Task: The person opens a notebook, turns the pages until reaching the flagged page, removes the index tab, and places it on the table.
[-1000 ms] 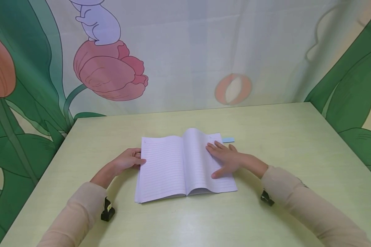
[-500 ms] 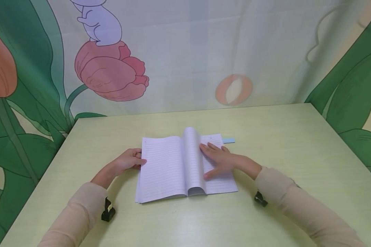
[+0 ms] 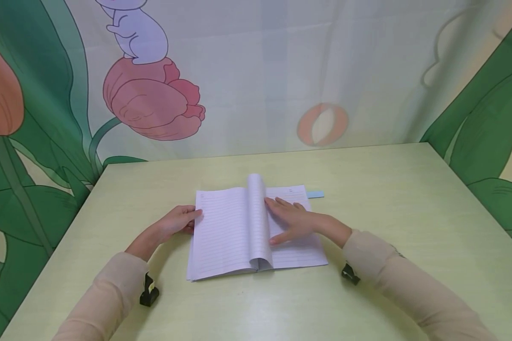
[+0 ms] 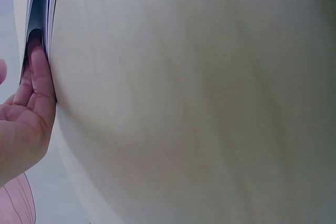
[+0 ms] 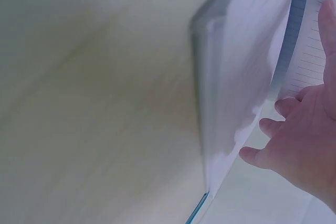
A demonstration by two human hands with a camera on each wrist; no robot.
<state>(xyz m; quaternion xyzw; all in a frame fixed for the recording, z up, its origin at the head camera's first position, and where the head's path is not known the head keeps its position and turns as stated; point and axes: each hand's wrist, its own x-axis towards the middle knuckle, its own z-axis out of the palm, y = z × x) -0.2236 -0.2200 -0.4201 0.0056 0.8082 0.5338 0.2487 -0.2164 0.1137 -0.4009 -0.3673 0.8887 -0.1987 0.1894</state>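
1. White paper notebook with ruled lines [image 3: 224,232]: lies spread near the middle of the pale yellow-green table [image 3: 409,213], ruled sides up.
2. Curled white ruled paper [image 3: 259,222]: rises along the centre fold in a narrow roll, its hollow end towards the person (one leaf or several, cannot tell).
3. Left hand [image 3: 176,221]: grips the notebook's left edge, thumb on the upper page. The left wrist view shows fingers tucked in among the leaves.
4. Right hand [image 3: 296,220]: fingers extended and spread, gripping nothing. It lies over the right page, index fingertip and thumb tip at the right side of the curled paper.
5. Flat light-blue strip [image 3: 315,194]: juts out at the notebook's far right corner; cannot tell what it belongs to.
6. Long beige fabric sleeves cover both arms. A small black device [image 3: 149,290] sits below the left cuff, another beneath the right.
7. Behind the table hangs a pale printed cloth backdrop [image 3: 247,94] bearing a large pink flower [image 3: 153,99], with a white animal figure [image 3: 142,38] perched on it.
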